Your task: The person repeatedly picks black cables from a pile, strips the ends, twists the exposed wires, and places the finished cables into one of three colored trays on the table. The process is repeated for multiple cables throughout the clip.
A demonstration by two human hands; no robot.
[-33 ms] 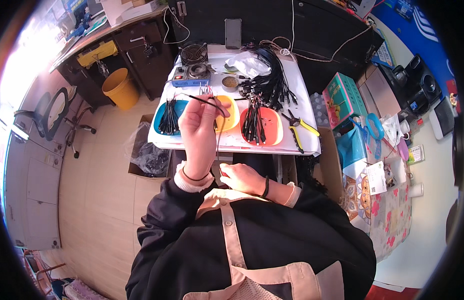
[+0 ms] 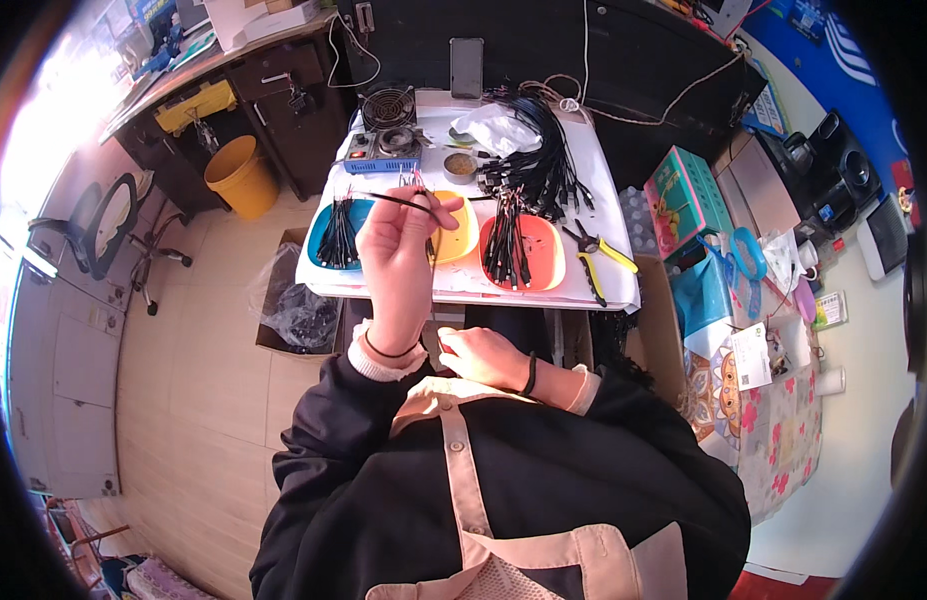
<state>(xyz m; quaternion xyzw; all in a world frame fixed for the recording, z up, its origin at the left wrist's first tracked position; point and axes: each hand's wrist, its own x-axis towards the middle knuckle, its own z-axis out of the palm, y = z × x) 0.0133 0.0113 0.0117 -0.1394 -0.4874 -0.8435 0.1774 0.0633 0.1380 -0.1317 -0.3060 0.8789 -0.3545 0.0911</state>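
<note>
Black cable (image 2: 391,199), thin and flexible, sits pinched between the thumb and fingers of the left hand (image 2: 396,245), raised in front of the yellow tray (image 2: 463,240) and hiding part of it. The right hand (image 2: 483,357) rests lower, nearer the body than the yellow tray, fingers curled in; whether they grip anything, I cannot tell.

The work looks partway through, judging by how the pieces are sorted. Left of the yellow tray, the blue tray (image 2: 316,247) carries 1 bunch of cables (image 2: 338,238); right of it, the orange-red tray (image 2: 550,262) carries another bunch (image 2: 503,250). Behind and right of it spreads a bigger loose heap of cables (image 2: 548,150), perhaps what is left, though which bunches are finished is unclear. Only 1 piece is plainly in hand.

As for room, the 3 trays stand side by side, so sideways movement at tray height looks tight. Ahead of the yellow tray, only a narrow strip of white table (image 2: 453,283) separates it from the front edge. Yellow-handled pliers (image 2: 590,246) lie beyond the orange-red tray, near the right edge. Over the lap, nearer than the yellow tray, both hands seem freest to move.
</note>
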